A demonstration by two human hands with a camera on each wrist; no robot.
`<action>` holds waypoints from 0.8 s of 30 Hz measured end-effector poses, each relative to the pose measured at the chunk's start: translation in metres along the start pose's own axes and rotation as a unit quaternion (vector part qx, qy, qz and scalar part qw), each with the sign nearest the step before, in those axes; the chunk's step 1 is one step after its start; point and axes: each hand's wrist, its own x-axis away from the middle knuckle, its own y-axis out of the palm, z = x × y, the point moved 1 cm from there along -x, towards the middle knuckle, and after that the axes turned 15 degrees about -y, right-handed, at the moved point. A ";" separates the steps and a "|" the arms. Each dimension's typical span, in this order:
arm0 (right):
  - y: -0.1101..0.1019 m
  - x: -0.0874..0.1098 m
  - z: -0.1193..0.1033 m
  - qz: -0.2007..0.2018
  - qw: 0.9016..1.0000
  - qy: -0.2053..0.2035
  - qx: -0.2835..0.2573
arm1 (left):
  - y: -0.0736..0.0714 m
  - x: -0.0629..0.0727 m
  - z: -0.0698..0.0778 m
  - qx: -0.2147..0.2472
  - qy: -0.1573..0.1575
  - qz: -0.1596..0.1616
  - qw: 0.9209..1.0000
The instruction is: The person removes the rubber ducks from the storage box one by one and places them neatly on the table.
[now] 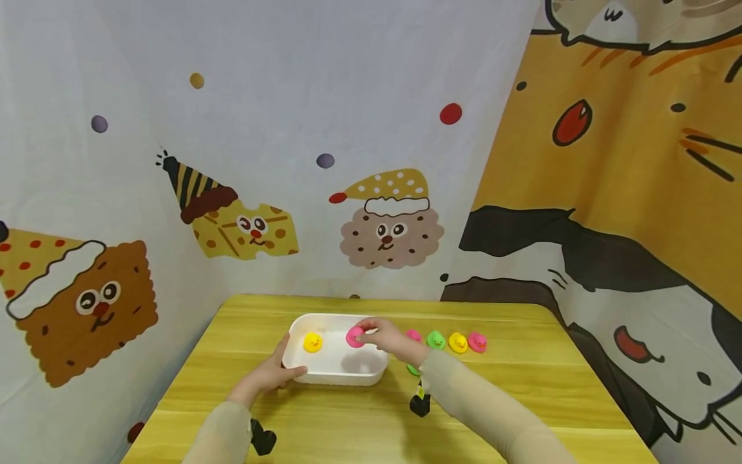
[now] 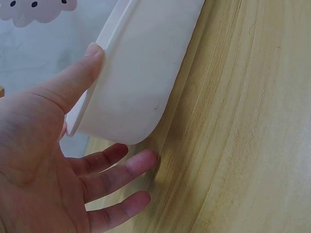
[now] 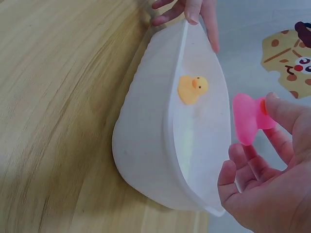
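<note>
A white plastic tub stands on the wooden table, with a yellow rubber duck inside towards its left end. My left hand holds the tub's left end. Its thumb lies on the near rim in the left wrist view, and the other fingers spread around the corner. Above the right part of the tub, my right hand pinches a pink rubber duck between thumb and fingers. In the right wrist view this duck is clear of the tub's floor.
Right of the tub sit more rubber ducks: a green one, a yellow one and a pink one. Another pink duck and a green one are partly hidden by the right arm. A patterned cloth hangs behind the table.
</note>
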 end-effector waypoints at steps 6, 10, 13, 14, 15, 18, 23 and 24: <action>-0.006 0.005 0.003 0.000 1.000 -0.004 -0.006 | 0.001 0.001 -0.001 -0.006 0.002 0.007 1.000; -0.011 0.010 0.002 -0.007 1.000 -0.012 -0.006 | 0.001 0.001 -0.001 -0.009 0.003 0.007 1.000; -0.016 0.014 0.001 -0.010 1.000 -0.013 -0.008 | 0.001 0.000 -0.002 -0.006 -0.001 0.005 1.000; -0.019 0.016 0.000 -0.010 1.000 -0.015 -0.010 | 0.001 -0.001 -0.003 -0.006 0.000 0.005 1.000; -0.021 0.017 0.000 -0.009 1.000 -0.016 -0.009 | 0.001 -0.001 -0.003 -0.006 0.000 0.004 1.000; -0.029 0.021 -0.002 -0.005 1.000 -0.022 -0.009 | 0.001 -0.001 -0.002 -0.003 0.001 0.003 1.000; -0.044 0.027 -0.001 0.005 1.000 -0.013 -0.003 | 0.001 -0.001 -0.002 -0.003 0.001 0.001 1.000; -0.047 0.028 -0.001 0.008 1.000 -0.008 -0.002 | 0.001 0.000 -0.002 -0.003 0.001 0.001 1.000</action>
